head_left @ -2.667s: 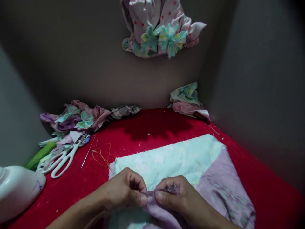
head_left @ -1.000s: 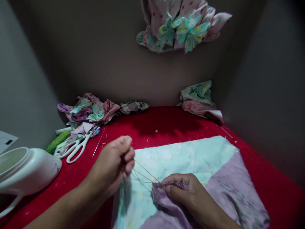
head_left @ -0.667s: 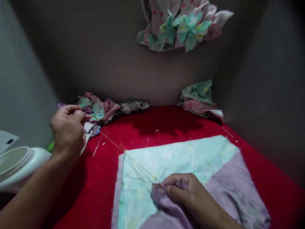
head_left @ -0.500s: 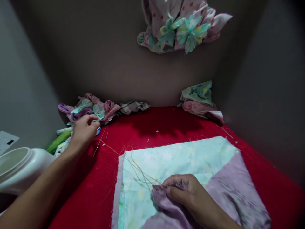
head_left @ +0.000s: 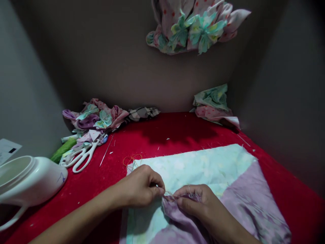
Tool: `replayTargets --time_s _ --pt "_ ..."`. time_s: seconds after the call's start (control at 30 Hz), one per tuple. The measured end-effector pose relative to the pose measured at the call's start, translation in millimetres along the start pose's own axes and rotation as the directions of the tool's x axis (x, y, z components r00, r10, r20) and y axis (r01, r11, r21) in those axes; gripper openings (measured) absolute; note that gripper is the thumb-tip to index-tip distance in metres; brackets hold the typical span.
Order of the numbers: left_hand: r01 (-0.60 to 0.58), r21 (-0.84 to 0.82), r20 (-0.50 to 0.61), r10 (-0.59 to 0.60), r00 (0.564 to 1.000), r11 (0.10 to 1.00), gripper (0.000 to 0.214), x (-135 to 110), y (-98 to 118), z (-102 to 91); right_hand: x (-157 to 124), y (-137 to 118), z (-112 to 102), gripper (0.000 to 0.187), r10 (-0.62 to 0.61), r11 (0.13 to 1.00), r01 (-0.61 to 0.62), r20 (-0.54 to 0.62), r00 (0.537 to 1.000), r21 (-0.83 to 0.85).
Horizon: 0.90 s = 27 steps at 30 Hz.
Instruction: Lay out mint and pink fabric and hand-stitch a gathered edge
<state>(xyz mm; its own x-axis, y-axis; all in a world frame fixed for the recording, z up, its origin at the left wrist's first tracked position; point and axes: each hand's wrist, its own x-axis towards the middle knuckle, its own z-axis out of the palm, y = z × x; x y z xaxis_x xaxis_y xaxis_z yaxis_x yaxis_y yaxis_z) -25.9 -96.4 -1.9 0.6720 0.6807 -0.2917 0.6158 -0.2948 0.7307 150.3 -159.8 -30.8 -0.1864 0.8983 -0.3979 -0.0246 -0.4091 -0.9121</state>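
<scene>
Lilac fabric (head_left: 179, 218) is pinched by the right hand (head_left: 195, 201); the left hand (head_left: 141, 186) closes on something hidden.

Left hand (head_left: 139, 186), right hand (head_left: 196, 201) pinching gathered lilac fabric (head_left: 175, 213) atop pale green cloth (head_left: 198, 169); red tabletop (head_left: 63, 189) beneath.

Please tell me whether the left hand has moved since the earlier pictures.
Yes, the left hand has moved right, away from the white scissors, and is now over the pale green fabric.
</scene>
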Motion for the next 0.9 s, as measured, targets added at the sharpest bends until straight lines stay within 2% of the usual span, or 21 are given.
replayTargets --time_s 0.1,0.2,0.27,0.3,0.37,0.43,0.53,0.6,0.63,0.7,0.73,0.8,0.87,0.9 --pt "-0.027 -0.026 -0.072 0.025 0.997 0.999 0.016 2 -3 -2.8 0 0 1 0.02 0.0 1.0 0.0 -0.003 1.0 -0.013" --pt "-0.027 -0.007 -0.214 0.025 0.976 1.0 0.019 0 -1 -16.2 -1 -1 1 0.02 0.033 0.999 -0.033 -0.012 0.999 -0.018" --pt "0.009 0.029 -0.355 0.002 0.935 1.0 0.021 -5 1 -31.4 -1 -1 1 0.019 0.049 0.999 -0.049 -0.019 0.999 -0.021" --pt "0.04 0.066 -0.442 -0.007 0.897 0.997 0.021 -8 1 -40.2 -1 -1 1 0.019 0.053 0.998 -0.054 -0.023 0.998 -0.027" --pt "0.146 0.171 -0.63 -0.006 0.777 0.975 0.02 -15 -3 -58.9 -1 -1 1 0.019 0.057 0.998 -0.058 -0.028 0.998 -0.03" --pt "0.294 0.256 -0.783 0.02 0.621 0.921 0.018 -20 -11 -76.7 -1 -1 1 0.018 0.062 0.998 -0.063 -0.032 0.998 -0.028" --pt "0.515 0.235 -0.916 0.01 0.402 0.825 0.021 -25 -33 -97.7 -1 -1 2 0.018 0.061 0.998 -0.062 -0.043 0.997 -0.027" --pt "0.608 0.185 -0.955 -0.006 0.297 0.772 0.023 -27 -49 -106.9 -1 -1 2 0.018 0.062 0.997 -0.064 -0.049 0.997 -0.031" --pt "0.623 0.163 -0.961 -0.02 0.277 0.765 0.023 -28 -56 -109.9 -1 -2 2 0.018 0.064 0.997 -0.066 -0.046 0.997 -0.035" --pt "0.595 0.132 -0.946 -0.078 0.314 0.793 0.02 -27 -65 -112.1 -2 -3 2 0.018 0.066 0.996 -0.068 -0.048 0.997 -0.05" --pt "0.563 0.121 -0.924 -0.114 0.364 0.818 0.02 -25 -66 -111.0 -2 -3 1 0.018 0.064 0.996 -0.067 -0.051 0.997 -0.058" --pt "0.479 0.116 -0.848 -0.164 0.503 0.87 0.02 -20 -60 -103.6 -1 -3 1 0.017 0.066 0.996 -0.068 -0.041 0.997 -0.05" --pt "0.346 0.094 -0.704 -0.183 0.686 0.934 0.024 -14 -44 -88.4 -1 -3 1 0.017 0.064 0.997 -0.065 -0.03 0.997 -0.028" --pt "0.259 0.042 -0.585 -0.186 0.789 0.965 0.026 -10 -34 -78.3 -1 -3 1 0.017 0.062 0.998 -0.063 -0.027 0.998 -0.018"
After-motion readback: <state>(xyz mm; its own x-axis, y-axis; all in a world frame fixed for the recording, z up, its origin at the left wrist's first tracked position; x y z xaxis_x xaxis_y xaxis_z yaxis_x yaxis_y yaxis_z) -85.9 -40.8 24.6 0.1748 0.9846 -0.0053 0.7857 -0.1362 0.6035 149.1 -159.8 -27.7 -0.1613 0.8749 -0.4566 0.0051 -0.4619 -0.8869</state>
